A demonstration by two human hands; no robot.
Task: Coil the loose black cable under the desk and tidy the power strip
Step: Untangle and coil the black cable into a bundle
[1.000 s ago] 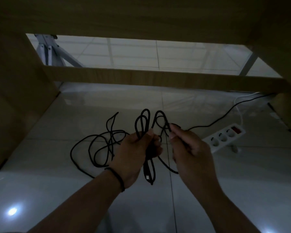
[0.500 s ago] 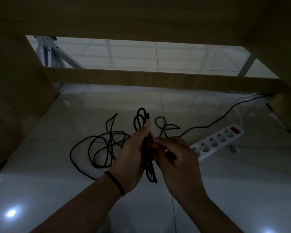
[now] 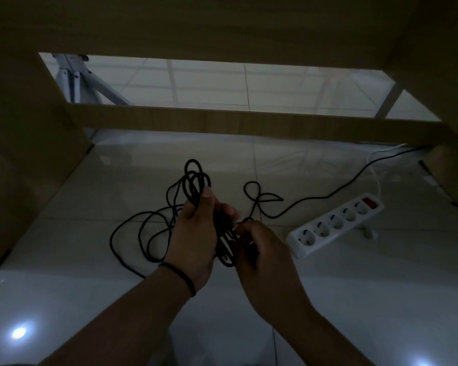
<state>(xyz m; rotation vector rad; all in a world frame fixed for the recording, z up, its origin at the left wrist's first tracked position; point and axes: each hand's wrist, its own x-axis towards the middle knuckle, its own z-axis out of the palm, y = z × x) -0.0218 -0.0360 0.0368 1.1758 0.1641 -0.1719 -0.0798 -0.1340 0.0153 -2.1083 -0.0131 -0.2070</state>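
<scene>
We are partway through the coiling, as far as we can judge; our left hand (image 3: 196,233) grips a small bundle of loops of the black cable (image 3: 196,180), the tops of the loops standing above the thumb and the lower ends hanging below the palm; our right hand (image 3: 259,247) sits just beside it, fingers curled and pinching a strand near the bundle, though the dim light keeps us from seeing exactly how the strand lies in the fingers.

A good deal is left; several wide slack loops (image 3: 143,233) lie on the floor (image 3: 90,299) to the left of our hands, and on the right a small twist (image 3: 259,196) lies on the tiles, from which the cable runs off toward the far right corner under the table (image 3: 222,22); all of that has yet to be gathered into the bundle.

The power strip (image 3: 336,223) lies at an angle on the floor to the right, apart from our hands, its sockets empty as far as we can see and its white cord (image 3: 376,167) trailing behind it; we judge it untouched, so tidying it remains to be done.
</scene>
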